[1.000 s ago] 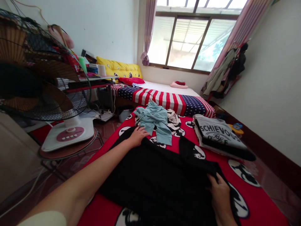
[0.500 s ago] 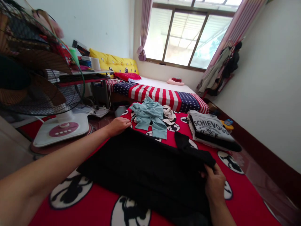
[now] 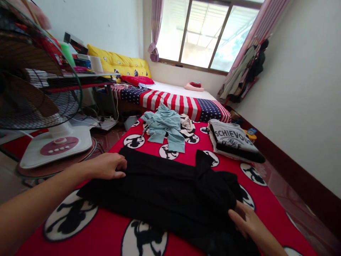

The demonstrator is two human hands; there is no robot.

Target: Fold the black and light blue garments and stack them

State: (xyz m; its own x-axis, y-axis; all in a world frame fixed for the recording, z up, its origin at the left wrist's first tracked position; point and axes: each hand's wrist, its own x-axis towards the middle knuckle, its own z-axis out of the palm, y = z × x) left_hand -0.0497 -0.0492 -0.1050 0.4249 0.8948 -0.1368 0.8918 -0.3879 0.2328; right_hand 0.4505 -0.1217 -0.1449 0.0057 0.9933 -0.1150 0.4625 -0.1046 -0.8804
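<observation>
A long-sleeved-looking black garment [image 3: 160,188] lies spread across the red bedcover, its right part folded over in a loose, rumpled layer with a narrow end sticking up. My left hand [image 3: 110,166] is over the garment's left edge, fingers loosely bent and the thumb apart from them, with no cloth gripped. At the garment's right side, my right hand [image 3: 249,220] has thumb and forefinger on the edge of the folded layer; cloth hides part of the grip. Beyond the garment lies a crumpled light-blue garment [image 3: 165,124], on top of a black-and-white cloth [image 3: 187,125].
A folded stack of clothes [image 3: 234,138], grey shirt uppermost, sits at the back right of the red bedcover [image 3: 106,227]. A fan [image 3: 55,142] stands on a stool at left. Behind are a second bed [image 3: 170,101] and hanging clothes [image 3: 245,71].
My left hand has let go of the garment's far left corner and come nearer and left. The right hand has moved down, and the garment's far edge has settled onto the bedcover.
</observation>
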